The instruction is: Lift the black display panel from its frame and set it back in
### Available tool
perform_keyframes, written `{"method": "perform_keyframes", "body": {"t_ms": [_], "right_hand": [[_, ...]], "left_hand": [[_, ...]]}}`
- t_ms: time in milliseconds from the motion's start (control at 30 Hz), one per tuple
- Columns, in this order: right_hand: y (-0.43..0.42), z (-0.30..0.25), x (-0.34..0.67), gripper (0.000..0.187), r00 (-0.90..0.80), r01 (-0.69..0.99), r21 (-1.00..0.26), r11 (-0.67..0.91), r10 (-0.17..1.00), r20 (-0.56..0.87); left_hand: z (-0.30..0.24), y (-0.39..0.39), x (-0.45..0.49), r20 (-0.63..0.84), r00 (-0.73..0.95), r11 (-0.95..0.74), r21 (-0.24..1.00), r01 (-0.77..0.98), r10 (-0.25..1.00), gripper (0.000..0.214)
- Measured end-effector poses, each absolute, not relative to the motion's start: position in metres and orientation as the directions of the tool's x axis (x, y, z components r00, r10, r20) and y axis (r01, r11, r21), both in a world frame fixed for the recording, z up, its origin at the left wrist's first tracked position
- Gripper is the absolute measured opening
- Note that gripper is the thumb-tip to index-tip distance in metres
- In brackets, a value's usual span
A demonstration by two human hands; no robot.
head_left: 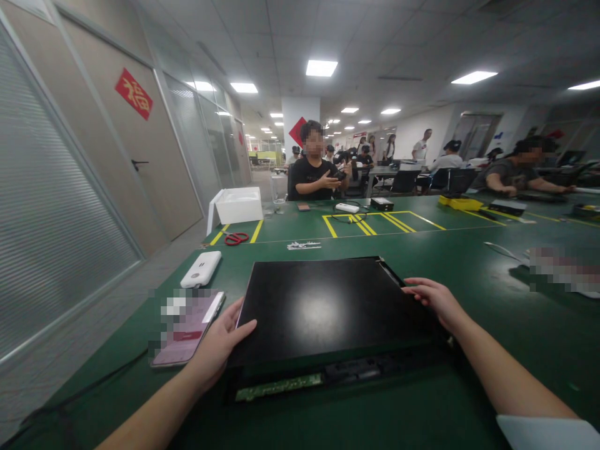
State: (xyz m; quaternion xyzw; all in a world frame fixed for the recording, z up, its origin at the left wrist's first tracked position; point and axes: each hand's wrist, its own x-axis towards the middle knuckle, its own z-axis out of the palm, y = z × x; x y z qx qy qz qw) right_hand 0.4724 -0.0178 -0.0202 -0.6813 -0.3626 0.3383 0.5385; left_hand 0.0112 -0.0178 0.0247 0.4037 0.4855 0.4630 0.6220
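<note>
A flat black device case [328,309] lies on the green table [422,412] in front of me, its glossy lid partly slid back so a green circuit board [281,386] shows along the near edge. My left hand [220,342] grips the lid's left edge, thumb on top. My right hand [434,300] rests on the lid's right edge with its fingers curled over it.
A phone [187,328] and a white power bank [201,269] lie left of the case. Red scissors [235,238], a white box [239,205] and small screws [304,245] sit further back. A person [316,169] sits across the table; others work at the right.
</note>
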Motion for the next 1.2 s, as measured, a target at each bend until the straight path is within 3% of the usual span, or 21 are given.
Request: {"method": "perform_keyframes", "body": {"t_ms": [333, 567, 1200], "right_hand": [[-0.018, -0.02, 0.473, 0.035, 0.505, 0.16, -0.975, -0.154, 0.862, -0.053], [-0.017, -0.023, 0.474, 0.033, 0.502, 0.162, -0.975, -0.155, 0.863, -0.054], [-0.017, -0.027, 0.479, 0.028, 0.542, 0.101, -0.983, -0.155, 0.837, -0.077]], "left_hand": [[0.024, -0.017, 0.012, -0.243, 0.124, 0.266, 0.937, -0.227, 0.962, 0.094], [0.013, -0.014, 0.007, -0.159, 0.135, 0.18, 0.97, -0.163, 0.978, 0.081], [0.014, -0.015, 0.005, -0.169, 0.149, 0.187, 0.975, -0.117, 0.974, 0.076]]}}
